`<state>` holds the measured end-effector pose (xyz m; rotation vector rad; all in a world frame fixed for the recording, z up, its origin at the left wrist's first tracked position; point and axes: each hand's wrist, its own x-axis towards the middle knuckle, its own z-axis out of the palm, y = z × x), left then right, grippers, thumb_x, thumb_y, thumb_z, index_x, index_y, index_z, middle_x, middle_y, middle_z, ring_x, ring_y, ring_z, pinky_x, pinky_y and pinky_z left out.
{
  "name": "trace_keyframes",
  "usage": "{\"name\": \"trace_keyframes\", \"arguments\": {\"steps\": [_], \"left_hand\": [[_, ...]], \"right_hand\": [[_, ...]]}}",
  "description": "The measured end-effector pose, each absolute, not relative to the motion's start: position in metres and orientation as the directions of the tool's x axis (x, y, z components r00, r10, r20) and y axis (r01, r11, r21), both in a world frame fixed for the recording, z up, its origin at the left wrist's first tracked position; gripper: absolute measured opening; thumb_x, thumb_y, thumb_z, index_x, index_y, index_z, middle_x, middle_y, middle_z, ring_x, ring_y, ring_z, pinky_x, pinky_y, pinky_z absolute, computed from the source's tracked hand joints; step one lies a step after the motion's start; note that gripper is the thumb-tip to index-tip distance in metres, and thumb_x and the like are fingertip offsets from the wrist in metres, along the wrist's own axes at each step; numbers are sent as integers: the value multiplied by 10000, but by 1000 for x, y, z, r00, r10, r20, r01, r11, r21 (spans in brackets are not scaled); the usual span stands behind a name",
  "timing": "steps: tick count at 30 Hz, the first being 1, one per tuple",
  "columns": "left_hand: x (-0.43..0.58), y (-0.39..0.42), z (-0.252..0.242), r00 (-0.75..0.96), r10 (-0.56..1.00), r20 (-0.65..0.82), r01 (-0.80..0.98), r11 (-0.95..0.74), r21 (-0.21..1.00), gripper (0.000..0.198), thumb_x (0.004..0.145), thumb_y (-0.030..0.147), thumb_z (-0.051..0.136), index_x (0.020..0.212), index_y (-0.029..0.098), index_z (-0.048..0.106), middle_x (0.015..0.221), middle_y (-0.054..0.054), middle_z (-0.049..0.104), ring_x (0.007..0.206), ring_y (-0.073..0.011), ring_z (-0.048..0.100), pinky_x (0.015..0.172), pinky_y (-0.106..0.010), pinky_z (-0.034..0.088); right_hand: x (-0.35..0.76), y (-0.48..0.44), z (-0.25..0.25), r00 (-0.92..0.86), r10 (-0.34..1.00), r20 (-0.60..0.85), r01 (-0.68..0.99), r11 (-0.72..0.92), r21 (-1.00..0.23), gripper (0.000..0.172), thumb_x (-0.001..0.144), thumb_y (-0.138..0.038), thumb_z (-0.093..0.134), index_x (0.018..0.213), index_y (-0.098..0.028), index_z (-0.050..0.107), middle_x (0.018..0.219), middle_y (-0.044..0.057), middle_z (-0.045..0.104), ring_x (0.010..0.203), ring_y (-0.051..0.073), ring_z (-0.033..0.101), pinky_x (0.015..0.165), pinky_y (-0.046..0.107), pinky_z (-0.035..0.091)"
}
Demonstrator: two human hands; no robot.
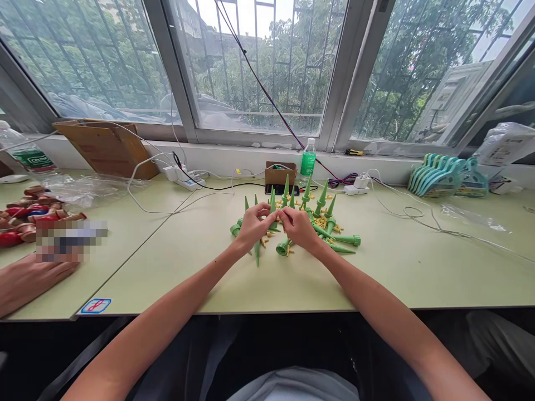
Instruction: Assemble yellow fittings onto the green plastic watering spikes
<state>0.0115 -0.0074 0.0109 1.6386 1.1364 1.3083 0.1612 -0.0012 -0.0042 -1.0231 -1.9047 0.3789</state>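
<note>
My left hand and my right hand meet over the middle of the table, fingertips pinched close together. Whatever lies between the fingertips is too small or hidden to make out. Around them are several green plastic spikes, some upright on their wide caps, others lying down. One green spike points toward me just below my left hand. Small yellow plastic pieces are scattered among the spikes, mostly behind and right of my right hand. An open-ended green cap faces me below the hands.
At left, another person's hand rests near red and wooden pieces. Along the window stand a cardboard box, a power strip, a small box, a green bottle and teal hangers. White cables cross the right side.
</note>
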Motion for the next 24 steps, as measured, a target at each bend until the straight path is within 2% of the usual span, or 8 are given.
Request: {"name": "trace_keyframes", "arguments": {"steps": [8, 24], "left_hand": [[11, -7, 12, 93, 940, 329, 198, -341, 919, 373, 688, 503, 667, 799, 159, 575, 693, -21, 612, 460, -58, 415, 373, -181, 287], [10, -7, 11, 96, 937, 336, 208, -349, 914, 360, 713, 504, 658, 824, 175, 562, 696, -5, 615, 436, -49, 397, 374, -188, 268]], "right_hand": [[161, -3, -3, -236, 789, 567, 515, 596, -615, 352, 951, -374, 362, 645, -206, 408, 514, -27, 473, 490, 115, 434, 531, 238, 310], [160, -1, -4, -231, 773, 591, 532, 609, -589, 355, 948, -374, 362, 638, -205, 406, 529, -24, 455, 496, 116, 402, 531, 240, 302]]}}
